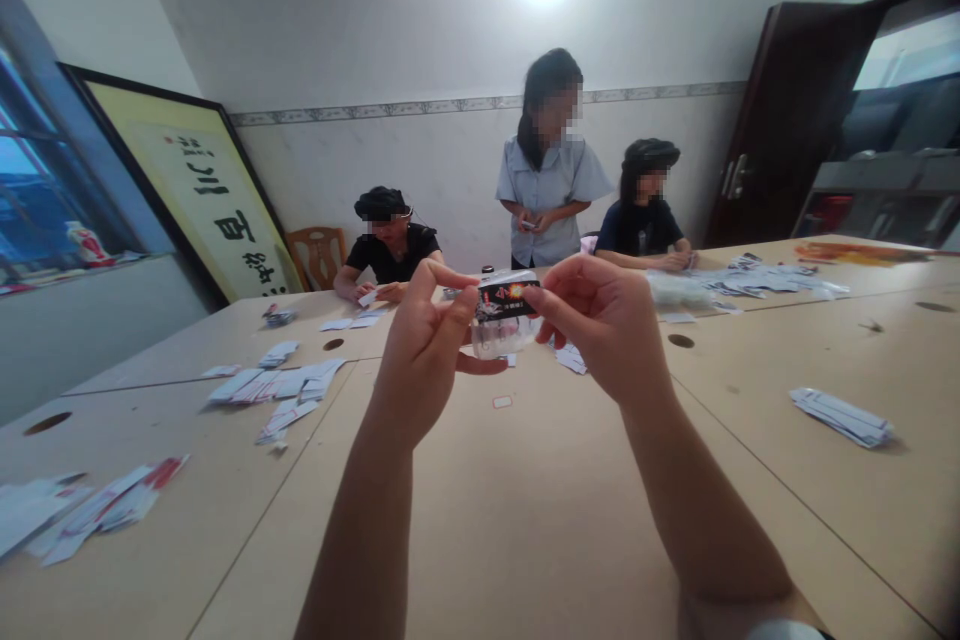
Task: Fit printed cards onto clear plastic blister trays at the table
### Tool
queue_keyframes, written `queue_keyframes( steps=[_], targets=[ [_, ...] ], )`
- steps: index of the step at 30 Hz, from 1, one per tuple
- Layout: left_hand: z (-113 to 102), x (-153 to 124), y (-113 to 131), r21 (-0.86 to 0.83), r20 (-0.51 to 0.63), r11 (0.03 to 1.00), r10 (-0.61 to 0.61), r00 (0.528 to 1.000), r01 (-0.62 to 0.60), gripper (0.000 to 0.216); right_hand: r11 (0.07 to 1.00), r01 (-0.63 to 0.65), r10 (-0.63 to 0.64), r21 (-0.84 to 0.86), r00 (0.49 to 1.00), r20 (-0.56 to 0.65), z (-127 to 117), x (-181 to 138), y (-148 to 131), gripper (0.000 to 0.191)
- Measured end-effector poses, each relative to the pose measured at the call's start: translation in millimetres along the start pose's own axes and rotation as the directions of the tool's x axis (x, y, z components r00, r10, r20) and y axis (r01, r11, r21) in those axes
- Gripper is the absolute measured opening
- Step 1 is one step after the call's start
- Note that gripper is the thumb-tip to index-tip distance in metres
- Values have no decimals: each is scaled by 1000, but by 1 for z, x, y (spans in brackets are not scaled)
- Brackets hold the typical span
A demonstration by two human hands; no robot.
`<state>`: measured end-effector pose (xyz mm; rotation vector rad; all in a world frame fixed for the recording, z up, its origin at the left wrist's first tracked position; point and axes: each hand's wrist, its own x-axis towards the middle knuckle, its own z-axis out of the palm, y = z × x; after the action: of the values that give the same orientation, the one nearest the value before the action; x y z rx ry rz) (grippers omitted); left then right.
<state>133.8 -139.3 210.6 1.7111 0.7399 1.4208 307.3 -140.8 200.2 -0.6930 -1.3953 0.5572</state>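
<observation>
Up in front of me, above the table, is a clear plastic container (499, 340) with ridged sides. A black label (501, 300) with white lettering and an orange flame-like print lies across its upper part. My left hand (426, 345) grips the container from the left, with the thumb at the label's left end and fingers beneath. At the label's right end, my right hand (600, 320) is closed, its thumb pressing on the label; its other fingers are curled behind. Whether the label is fully stuck down I cannot tell.
Paper strips (277, 385) lie in piles on the left of the wooden table (480, 520). On the right are a bundle of strips (841, 417) and a larger heap (772, 278). Across the table, two people sit and one person (553, 180) stands. Round holes pierce the tabletop.
</observation>
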Motion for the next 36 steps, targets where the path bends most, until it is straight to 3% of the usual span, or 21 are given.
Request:
queue_keyframes(
  steps=[7,18,36],
  targets=[
    [0,-1,1,-51,-2,999,-6,1000,6,32,996,-9,5,94,999,41,-3,1,1,23],
    [1,-8,8,-81,10,997,-3,1000,4,28,996,84,-85,-27,995,-47,-3,-3,-2,25],
    [7,-19,16,-37,2,998,57,998,-57,25,996,78,-83,-53,991,-104,-3,-11,-11,24]
  ],
)
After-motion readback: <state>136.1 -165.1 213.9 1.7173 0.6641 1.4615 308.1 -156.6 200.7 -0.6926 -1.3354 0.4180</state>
